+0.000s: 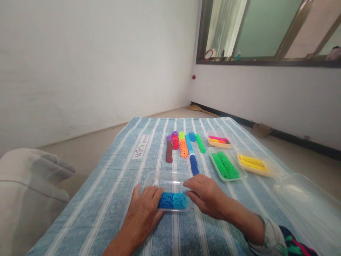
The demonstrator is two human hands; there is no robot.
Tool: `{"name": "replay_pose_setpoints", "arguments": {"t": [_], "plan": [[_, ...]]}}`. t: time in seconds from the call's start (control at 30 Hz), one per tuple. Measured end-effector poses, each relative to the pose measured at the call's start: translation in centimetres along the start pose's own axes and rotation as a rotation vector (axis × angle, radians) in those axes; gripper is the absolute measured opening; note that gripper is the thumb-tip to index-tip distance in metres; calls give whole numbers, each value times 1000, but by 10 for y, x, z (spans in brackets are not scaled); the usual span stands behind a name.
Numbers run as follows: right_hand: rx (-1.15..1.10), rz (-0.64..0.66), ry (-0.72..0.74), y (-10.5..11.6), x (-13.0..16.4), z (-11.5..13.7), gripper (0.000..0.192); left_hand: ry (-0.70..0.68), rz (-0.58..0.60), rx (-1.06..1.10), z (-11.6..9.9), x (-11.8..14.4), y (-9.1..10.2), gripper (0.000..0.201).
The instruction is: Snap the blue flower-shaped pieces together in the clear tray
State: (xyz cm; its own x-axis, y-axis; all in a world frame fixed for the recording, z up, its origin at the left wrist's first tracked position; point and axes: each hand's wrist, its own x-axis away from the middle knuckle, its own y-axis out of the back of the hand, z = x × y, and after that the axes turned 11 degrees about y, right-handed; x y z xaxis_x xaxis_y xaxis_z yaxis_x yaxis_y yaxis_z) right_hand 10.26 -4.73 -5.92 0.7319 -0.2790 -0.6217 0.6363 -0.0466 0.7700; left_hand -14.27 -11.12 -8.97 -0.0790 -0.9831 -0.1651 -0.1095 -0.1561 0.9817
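In front of me is a clear plastic box [170, 176] with a row of blue interlocking plastic discs [172, 200] in its near part, darker on the left and lighter on the right. My left hand [145, 204] reaches over the box's left side, its fingers closed on the left end of the row. At the right end, the curved fingers and thumb of my right hand [206, 195] touch the lighter discs; its fingertips are partly hidden. Just beyond the box lies a dark blue disc stack [194, 165].
Beyond lie brown [169, 151], red [175, 142], orange [183, 148] and green [200, 143] stacks. Boxes of green discs [225, 165], yellow discs [253, 163] and mixed colours [219, 140] stand to the right. A large clear container [309, 202] is near the right edge. Striped cloth [106, 177] covers the table.
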Motion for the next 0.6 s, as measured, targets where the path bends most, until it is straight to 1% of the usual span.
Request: {"name": "replay_pose_setpoints", "arguments": {"t": [0.07,0.17,0.37,0.47,0.6], "plan": [[18,-113,-11,-3,7,0,12,-8,-16,18,7,-1,-3,44],[36,-230,-38,-8,16,-1,12,-12,-20,30,15,-3,-5,47],[32,-365,-117,-20,32,-5,14,-20,-1,24,31,-7,-5,48],[11,-378,-127,-26,38,-5,15,-29,15,20,42,-11,-6,44],[-5,-301,-139,-32,44,-3,18,-39,39,-6,54,-15,-6,46]]}}
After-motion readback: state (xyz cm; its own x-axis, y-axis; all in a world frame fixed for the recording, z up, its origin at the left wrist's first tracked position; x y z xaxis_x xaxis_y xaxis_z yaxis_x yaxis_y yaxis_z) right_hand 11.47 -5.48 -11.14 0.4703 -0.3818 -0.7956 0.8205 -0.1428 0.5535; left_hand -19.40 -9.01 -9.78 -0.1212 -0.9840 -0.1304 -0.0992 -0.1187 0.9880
